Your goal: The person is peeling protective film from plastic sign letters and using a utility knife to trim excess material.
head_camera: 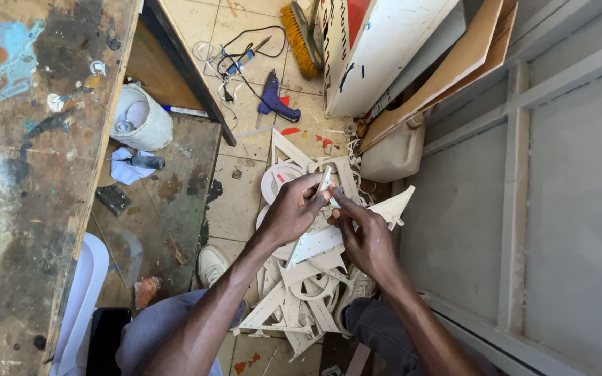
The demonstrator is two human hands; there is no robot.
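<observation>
Two hands meet over the floor, both closed on one small white strip (325,182). The left hand (292,209) pinches the strip's upper part between thumb and fingertips, so its grip is narrow and full. The right hand (365,237) has its fingers pressed to the strip's lower end, its grip also tight around the piece; whether it holds anything else there cannot be told. The strip stands nearly upright, tilted a little to the right, well above the floor and between the two hands.

Just under the hands lies a long white wedge (384,212) with its point toward the right wall. Below it a heap of white cut-outs (301,292) spreads across the tiled floor (238,202), with curved and straight pieces overlapping. A white shoe (212,263) rests to the left of the heap.

Farther up the floor lie a blue glue gun (273,97) with a black cable (245,63), and a broom (299,35) near a leaning white board (377,49). A pale jerrycan (395,157) sits beside the boards. On the left, the paint-stained worktop (29,174) runs along the edge, with a white bucket (141,120) on the shelf below it.
</observation>
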